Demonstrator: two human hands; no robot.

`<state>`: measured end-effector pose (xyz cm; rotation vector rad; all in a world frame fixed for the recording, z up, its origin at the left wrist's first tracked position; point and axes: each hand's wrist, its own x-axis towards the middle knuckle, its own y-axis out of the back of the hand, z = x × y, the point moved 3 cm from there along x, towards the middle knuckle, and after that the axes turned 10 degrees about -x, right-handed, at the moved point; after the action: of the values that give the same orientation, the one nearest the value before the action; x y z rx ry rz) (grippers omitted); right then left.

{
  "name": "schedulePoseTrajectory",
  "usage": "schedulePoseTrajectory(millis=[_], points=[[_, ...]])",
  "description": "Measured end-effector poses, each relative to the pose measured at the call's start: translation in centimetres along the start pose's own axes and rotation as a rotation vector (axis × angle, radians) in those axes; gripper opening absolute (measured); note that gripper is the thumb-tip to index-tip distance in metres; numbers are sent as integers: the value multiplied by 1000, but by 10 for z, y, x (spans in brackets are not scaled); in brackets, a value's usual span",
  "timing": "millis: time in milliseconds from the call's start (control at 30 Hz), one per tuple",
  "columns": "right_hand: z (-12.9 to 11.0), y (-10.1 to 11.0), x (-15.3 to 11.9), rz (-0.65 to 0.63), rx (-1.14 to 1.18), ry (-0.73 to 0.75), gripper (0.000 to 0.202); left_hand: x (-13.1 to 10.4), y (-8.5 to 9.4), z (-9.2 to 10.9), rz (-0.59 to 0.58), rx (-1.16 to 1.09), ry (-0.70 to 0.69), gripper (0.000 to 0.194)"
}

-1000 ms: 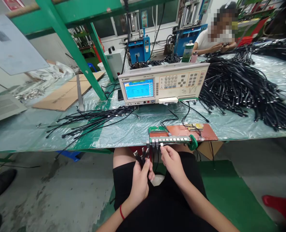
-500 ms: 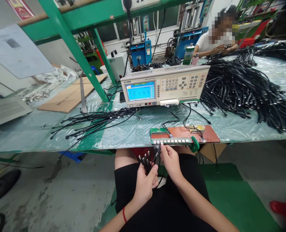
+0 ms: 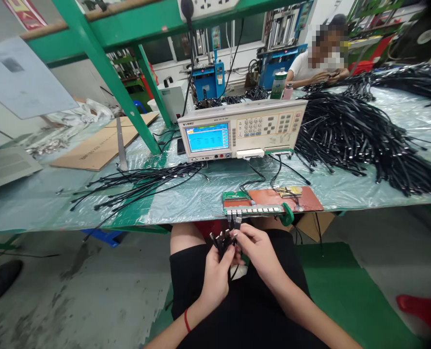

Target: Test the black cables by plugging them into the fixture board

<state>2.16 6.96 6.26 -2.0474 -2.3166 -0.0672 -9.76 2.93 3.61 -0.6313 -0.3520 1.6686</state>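
The clear plastic sheet [image 3: 186, 201] looks shiny and wrinkly. The black cables [image 3: 221, 244] look like smooth plastic, and their metal tips [image 3: 212, 236] shine. The strip [image 3: 121, 145] is smooth metal, the cardboard [image 3: 87, 151] is dull, and the shorts [image 3: 186, 264] are dull cloth.

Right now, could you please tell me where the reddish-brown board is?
In the head view, the reddish-brown board lies right of centre at the near edge of the table, between the beige instrument and the right hand.
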Motion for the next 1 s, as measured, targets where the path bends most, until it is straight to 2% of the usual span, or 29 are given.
schedulePoseTrajectory(millis=[67,167,333,433,633,800,1000], points=[[4,4,-4,97,150,-81,39,0,1,4,42,-4,-46,33],[15,16,-3,215,121,-52,43,1,1,6,59,-31,21,38],[44,18,10,191,-49,-70,49,2,-1,1,17,-111,180,54],[54,13,15,193,-73,-67,48,2,-2,-1,-12,-145,241,57],[55,10,14,237,-100,5,48,1,-1,2,-50,-232,328,53],[58,9,15,246,-93,10,48,1,-1,3,-89,-314,390,48],[59,8,17,242,-113,6,50,2,-1,2,-83,-289,354,45]])
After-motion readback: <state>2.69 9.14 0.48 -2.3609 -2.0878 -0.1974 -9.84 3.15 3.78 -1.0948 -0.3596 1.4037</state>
